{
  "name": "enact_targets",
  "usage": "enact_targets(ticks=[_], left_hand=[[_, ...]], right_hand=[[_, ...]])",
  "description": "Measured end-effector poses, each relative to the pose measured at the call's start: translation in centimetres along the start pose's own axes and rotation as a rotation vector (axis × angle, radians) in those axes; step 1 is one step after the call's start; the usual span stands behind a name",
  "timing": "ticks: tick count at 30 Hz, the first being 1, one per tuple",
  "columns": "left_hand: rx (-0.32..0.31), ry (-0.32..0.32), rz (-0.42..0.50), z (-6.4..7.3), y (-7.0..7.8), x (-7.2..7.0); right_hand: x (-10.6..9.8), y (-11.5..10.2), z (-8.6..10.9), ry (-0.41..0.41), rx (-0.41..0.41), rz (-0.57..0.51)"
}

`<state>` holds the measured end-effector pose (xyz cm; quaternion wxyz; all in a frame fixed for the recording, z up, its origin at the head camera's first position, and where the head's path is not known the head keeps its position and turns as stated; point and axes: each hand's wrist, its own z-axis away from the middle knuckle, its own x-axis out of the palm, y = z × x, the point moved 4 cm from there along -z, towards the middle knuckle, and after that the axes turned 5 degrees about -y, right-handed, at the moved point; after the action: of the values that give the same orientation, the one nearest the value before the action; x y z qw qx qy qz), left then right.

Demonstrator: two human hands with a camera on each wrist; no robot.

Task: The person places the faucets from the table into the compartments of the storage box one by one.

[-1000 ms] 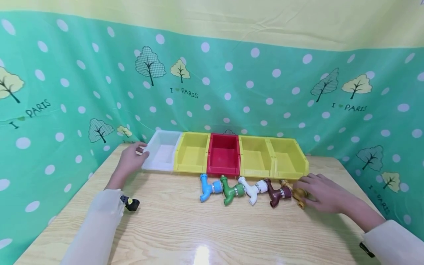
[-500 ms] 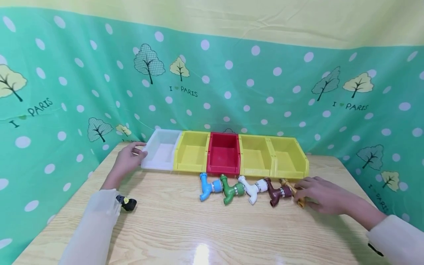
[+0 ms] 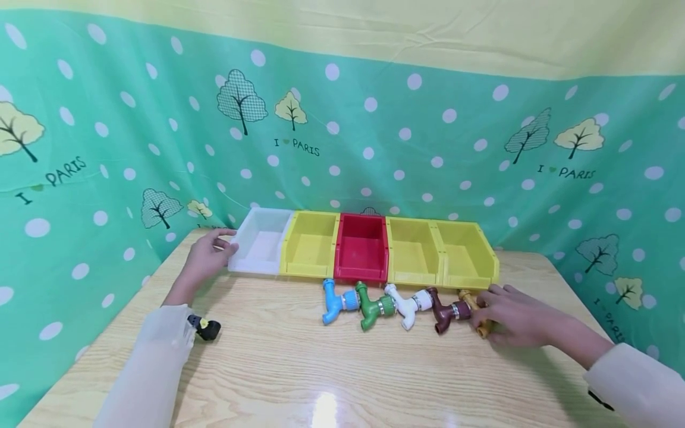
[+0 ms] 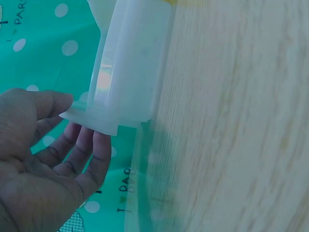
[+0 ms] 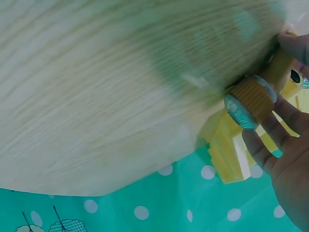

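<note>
Grips the mustard tap with the right hand, beside the maroon tap, near the rightmost yellow bin. Pinches the white bin by its rim with the left hand.

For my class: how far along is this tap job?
Seemingly done: blue tap, green tap, white tap and maroon tap lined up before five bins. In hand: the right hand grips the golden tap at the line's right end; the left hand holds the white bin. Left, apparently: releasing the golden tap; no tap is in a bin.
</note>
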<state>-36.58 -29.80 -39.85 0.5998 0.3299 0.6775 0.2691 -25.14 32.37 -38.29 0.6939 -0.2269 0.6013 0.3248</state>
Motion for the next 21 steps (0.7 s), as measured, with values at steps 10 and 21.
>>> enact_targets(ticks=[10, 21], left_hand=[[-0.001, -0.007, -0.005, 0.1, -0.1, 0.0], [-0.003, -0.007, 0.001, 0.1, -0.3, 0.0]], right_hand=[[0.5, 0.0, 0.9, 0.09, -0.016, -0.006], [1.1, -0.1, 1.3, 0.119, -0.011, 0.004]])
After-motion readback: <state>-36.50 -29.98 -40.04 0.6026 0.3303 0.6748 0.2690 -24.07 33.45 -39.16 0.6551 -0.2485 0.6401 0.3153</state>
